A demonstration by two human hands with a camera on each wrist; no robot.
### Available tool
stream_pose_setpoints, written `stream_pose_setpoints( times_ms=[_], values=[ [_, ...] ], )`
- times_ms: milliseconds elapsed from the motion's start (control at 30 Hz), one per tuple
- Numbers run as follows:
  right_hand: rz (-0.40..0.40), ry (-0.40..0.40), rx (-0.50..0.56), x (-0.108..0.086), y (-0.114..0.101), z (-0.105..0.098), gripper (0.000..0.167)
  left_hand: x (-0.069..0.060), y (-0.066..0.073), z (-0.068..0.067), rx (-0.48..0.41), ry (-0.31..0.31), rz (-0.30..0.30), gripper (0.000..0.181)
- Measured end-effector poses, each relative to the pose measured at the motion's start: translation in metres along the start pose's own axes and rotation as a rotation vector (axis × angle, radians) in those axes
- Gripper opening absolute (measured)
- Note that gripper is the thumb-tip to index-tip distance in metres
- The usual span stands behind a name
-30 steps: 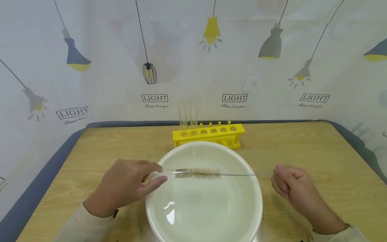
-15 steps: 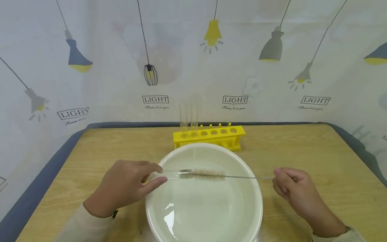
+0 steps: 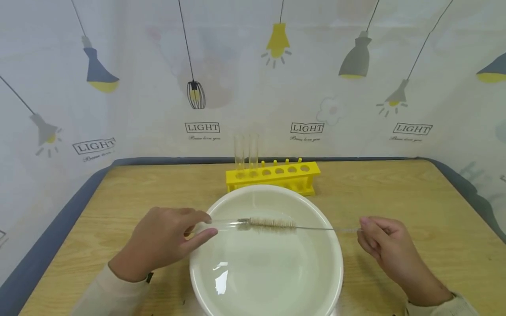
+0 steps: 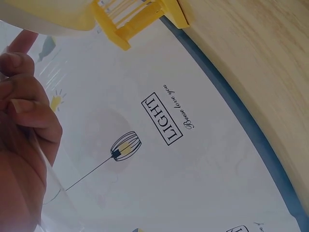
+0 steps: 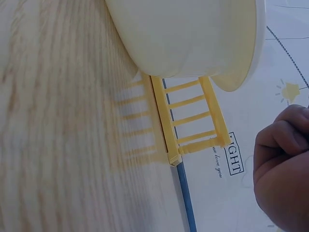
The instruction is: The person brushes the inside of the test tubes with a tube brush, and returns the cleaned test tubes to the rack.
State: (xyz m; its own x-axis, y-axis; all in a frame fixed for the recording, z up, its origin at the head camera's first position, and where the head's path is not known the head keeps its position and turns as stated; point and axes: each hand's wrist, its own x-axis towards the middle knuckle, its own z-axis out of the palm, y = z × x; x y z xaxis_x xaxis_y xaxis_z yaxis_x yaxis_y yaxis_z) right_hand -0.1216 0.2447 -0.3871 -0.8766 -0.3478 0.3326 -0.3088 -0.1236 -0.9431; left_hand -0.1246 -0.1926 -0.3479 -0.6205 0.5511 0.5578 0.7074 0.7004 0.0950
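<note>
Over the white basin, my left hand holds a clear glass test tube lying level, mouth toward the right. In the left wrist view, bent fingers of the left hand lie around the clear glass. A test tube brush with pale bristles has its tip inside the tube's mouth; most bristles are outside. My right hand, right of the basin, pinches the brush's thin wire handle. The right wrist view shows the right hand with curled fingers, the wire hidden there.
Behind the basin stands a yellow test tube rack with two upright glass tubes at its left end. The basin appears to hold water. Wooden table lies around it, with a printed curtain behind.
The brush has slid slightly right, so fewer bristles are inside the tube. My right hand has shifted a little right with it; the left hand stays nearly still.
</note>
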Motion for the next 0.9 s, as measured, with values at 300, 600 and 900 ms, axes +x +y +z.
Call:
stream_pose_setpoints(
  times_ms=[300, 600, 900],
  values=[
    [0.079, -0.012, -0.026, -0.002, -0.004, 0.000, 0.047, 0.000, 0.002, -0.002, -0.009, -0.009, 0.008, 0.041],
    [-0.064, -0.076, 0.170, -0.001, -0.002, 0.002, 0.045, 0.003, 0.009, -0.010, -0.032, 0.022, 0.042, 0.040],
    [-0.106, -0.136, 0.121, 0.000, -0.001, 0.010, 0.045, 0.004, 0.016, -0.007, -0.017, 0.072, 0.106, 0.046]
  ],
)
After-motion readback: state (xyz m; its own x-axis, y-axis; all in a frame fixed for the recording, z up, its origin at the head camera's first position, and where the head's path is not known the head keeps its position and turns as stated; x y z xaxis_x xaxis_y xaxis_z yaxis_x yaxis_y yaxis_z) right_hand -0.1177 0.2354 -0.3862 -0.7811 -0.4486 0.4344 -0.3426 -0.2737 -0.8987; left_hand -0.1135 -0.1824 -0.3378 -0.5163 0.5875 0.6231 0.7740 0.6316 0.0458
